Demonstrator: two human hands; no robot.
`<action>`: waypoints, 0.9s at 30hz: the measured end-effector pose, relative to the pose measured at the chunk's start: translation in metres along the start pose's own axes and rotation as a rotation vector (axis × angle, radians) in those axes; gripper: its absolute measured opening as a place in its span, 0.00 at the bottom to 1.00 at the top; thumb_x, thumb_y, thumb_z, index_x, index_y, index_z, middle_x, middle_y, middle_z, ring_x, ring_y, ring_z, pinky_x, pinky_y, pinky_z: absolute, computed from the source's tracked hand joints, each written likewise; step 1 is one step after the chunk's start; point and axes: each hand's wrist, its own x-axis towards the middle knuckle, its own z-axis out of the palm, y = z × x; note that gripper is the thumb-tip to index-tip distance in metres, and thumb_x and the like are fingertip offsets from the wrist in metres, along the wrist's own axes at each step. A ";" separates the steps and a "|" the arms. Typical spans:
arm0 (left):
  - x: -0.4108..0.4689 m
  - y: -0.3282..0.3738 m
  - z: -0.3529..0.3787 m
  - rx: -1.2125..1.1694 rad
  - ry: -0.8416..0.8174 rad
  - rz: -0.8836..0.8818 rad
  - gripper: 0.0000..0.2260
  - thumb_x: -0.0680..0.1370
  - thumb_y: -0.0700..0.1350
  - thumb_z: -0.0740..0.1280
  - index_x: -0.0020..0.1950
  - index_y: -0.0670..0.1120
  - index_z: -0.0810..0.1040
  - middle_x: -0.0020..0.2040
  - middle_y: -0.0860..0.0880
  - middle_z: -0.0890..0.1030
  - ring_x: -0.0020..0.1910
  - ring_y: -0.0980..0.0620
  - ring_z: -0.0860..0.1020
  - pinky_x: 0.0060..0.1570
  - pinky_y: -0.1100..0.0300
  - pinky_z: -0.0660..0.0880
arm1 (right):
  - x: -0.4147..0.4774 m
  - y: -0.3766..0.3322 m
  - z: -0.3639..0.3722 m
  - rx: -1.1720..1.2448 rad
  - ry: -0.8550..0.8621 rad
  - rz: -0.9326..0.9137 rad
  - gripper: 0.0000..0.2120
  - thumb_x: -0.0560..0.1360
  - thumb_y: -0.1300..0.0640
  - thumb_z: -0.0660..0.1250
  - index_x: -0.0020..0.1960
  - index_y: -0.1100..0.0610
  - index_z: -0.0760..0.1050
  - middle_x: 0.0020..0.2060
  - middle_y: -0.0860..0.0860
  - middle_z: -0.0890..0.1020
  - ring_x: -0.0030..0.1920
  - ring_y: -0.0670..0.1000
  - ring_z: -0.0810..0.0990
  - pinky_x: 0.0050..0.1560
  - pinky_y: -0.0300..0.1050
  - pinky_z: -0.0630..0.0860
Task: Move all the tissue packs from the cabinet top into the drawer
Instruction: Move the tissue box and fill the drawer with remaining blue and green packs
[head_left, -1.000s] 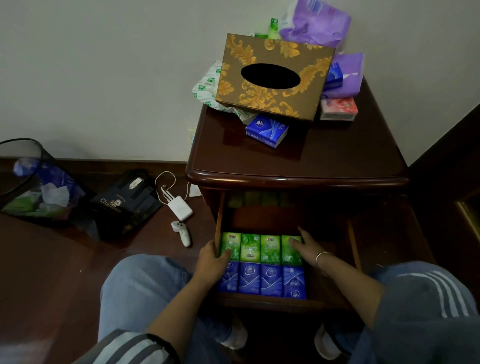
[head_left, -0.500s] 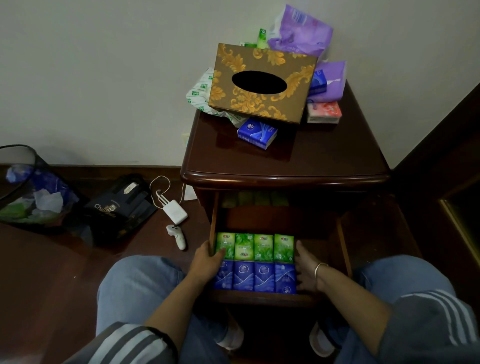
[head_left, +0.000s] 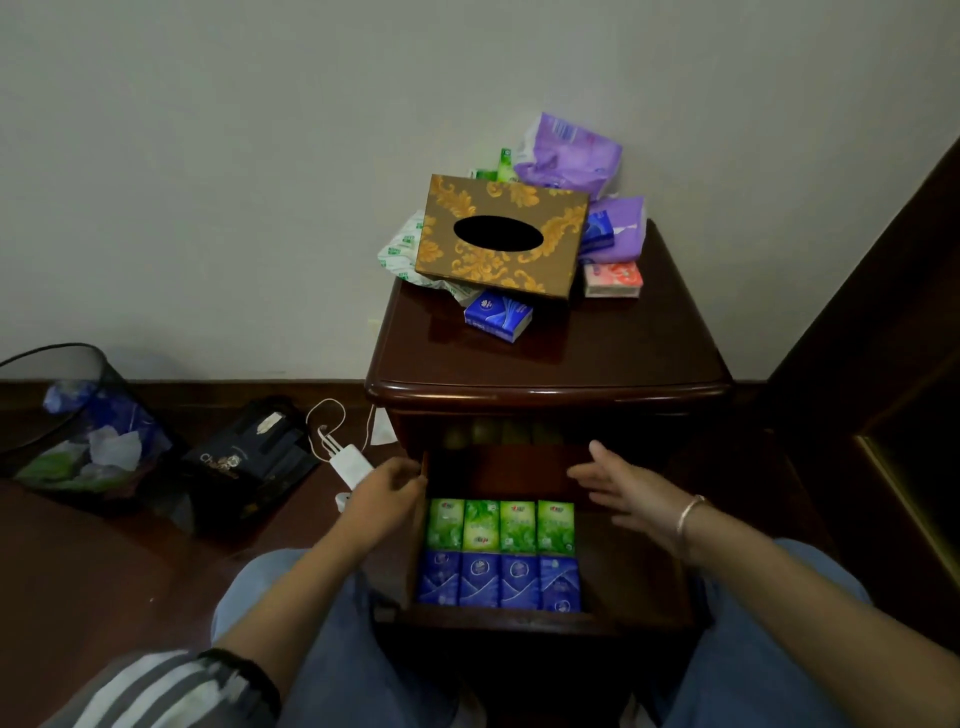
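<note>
Blue packs (head_left: 498, 581): 4, in the front row of the open drawer (head_left: 636, 569). Green packs (head_left: 501, 526): 4, in the row right behind, touching the blue ones.

Left hand (head_left: 387, 493) is at 10 o'clock of the rows, by the drawer's left wall, fingers bent. Cannot tell if they grip the wall. Right hand (head_left: 621, 486) is at 2 o'clock, over the drawer, fingers spread wide, holding nothing.

Cabinet top (head_left: 571, 358), not yet moved:
- 1 loose blue pack (head_left: 497, 315) at 6 o'clock of the gold tissue box (head_left: 501, 236)
- 1 pink pack (head_left: 613, 279) at 4 o'clock
- 1 second blue pack (head_left: 596, 234) at 3 o'clock
- 2 purple packets (head_left: 569, 153) further back
- 1 green-white wrapper (head_left: 402, 249) at 9 o'clock

Versus 0.5 s ago: both hands were pressed on the row ends. Now both are off the packs and further back. Counts unchanged.
</note>
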 end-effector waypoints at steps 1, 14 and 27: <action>0.004 0.008 -0.012 0.054 0.013 0.054 0.10 0.79 0.45 0.65 0.59 0.46 0.78 0.53 0.51 0.80 0.51 0.54 0.78 0.48 0.64 0.69 | -0.010 -0.014 -0.009 -0.012 0.026 -0.090 0.25 0.78 0.36 0.47 0.59 0.46 0.75 0.63 0.45 0.74 0.65 0.48 0.72 0.64 0.50 0.64; 0.094 0.128 -0.053 0.524 0.390 0.486 0.22 0.77 0.42 0.65 0.71 0.45 0.68 0.68 0.44 0.71 0.65 0.43 0.70 0.63 0.47 0.67 | 0.077 -0.057 -0.061 -0.968 0.875 -0.229 0.32 0.75 0.35 0.47 0.75 0.48 0.57 0.76 0.50 0.58 0.76 0.53 0.52 0.72 0.63 0.50; 0.166 0.171 -0.050 0.990 0.401 0.717 0.24 0.76 0.46 0.66 0.71 0.45 0.68 0.68 0.44 0.73 0.69 0.42 0.68 0.67 0.45 0.60 | 0.087 -0.046 -0.054 -0.970 1.138 -0.361 0.29 0.72 0.40 0.50 0.69 0.50 0.69 0.69 0.52 0.72 0.70 0.54 0.68 0.68 0.62 0.62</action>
